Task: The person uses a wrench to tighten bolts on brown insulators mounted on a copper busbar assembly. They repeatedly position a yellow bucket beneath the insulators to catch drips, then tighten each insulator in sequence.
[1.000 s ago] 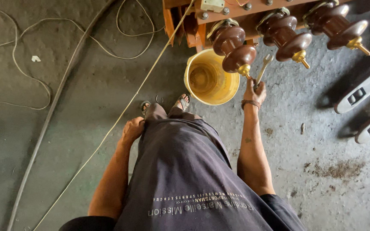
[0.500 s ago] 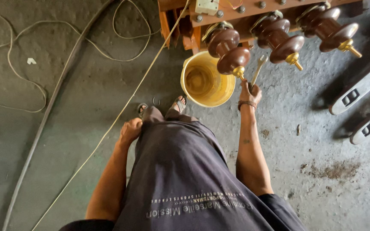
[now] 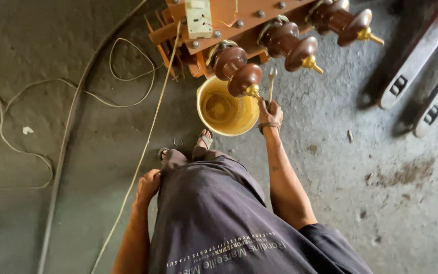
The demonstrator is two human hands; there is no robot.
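The right hand is clenched around the lower end of a spanner, which stands nearly upright just right of the nearest bushing. That brown ribbed bushing is the landmark: its brass stud points toward the person, and the spanner's open head sits beside it, level with the stud but apparently not yet seated on it; the view is too small to be sure. Directly below the bushing stands a yellow bucket, its inside bare apart from a dull film. Two more bushings lie to the right of the first along the orange frame. The left hand hangs well below and left of the bushing, fingers loosely curled against the trouser leg, holding nothing. Judging by this, work on the stud looks barely begun, and the other two bushings appear untouched.
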